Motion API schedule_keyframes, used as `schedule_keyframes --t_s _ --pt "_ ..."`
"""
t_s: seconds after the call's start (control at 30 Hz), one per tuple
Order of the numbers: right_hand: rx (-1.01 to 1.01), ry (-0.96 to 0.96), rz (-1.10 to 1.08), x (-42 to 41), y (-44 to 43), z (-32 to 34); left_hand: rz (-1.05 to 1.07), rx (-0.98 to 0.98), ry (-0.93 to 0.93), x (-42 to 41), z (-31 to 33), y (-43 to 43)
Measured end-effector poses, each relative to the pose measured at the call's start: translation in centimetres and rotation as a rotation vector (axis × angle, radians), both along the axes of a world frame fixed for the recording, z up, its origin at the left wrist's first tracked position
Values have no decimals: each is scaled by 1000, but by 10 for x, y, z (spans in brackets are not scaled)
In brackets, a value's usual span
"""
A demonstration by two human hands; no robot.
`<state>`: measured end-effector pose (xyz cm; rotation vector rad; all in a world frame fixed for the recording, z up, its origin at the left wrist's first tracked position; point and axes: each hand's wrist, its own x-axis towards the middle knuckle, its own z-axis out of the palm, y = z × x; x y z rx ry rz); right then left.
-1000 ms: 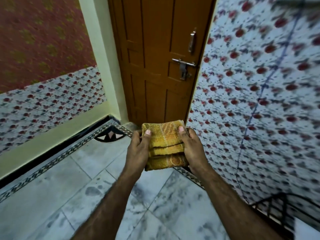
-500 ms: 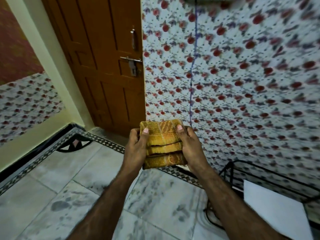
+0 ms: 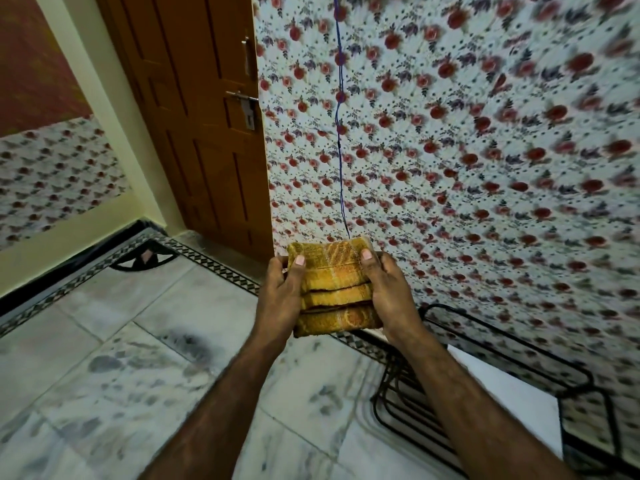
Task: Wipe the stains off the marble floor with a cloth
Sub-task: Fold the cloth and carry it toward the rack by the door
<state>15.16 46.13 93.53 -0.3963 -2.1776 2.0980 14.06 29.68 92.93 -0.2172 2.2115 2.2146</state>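
Observation:
A folded yellow-orange cloth is held up in front of me, well above the floor. My left hand grips its left side with the thumb on top. On the cloth's right side my right hand grips in the same way. Below lies the white marble floor with grey veining and dark smudges, one darker patch just left of my left forearm.
A brown wooden door with a metal latch stands shut ahead. A floral-tiled wall runs along the right with a thin blue cord hanging down it. A black wire rack with a white sheet sits at the lower right against the wall.
The view has swung to the right, so the door moved left and the wire rack came into sight. Both hands keep the same hold on the cloth.

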Motion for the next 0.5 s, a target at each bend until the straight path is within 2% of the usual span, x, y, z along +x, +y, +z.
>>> schedule_keyframes --t_s 0.5 --pt "-39 27 -41 64 48 2 -70 -15 30 54 2 46"
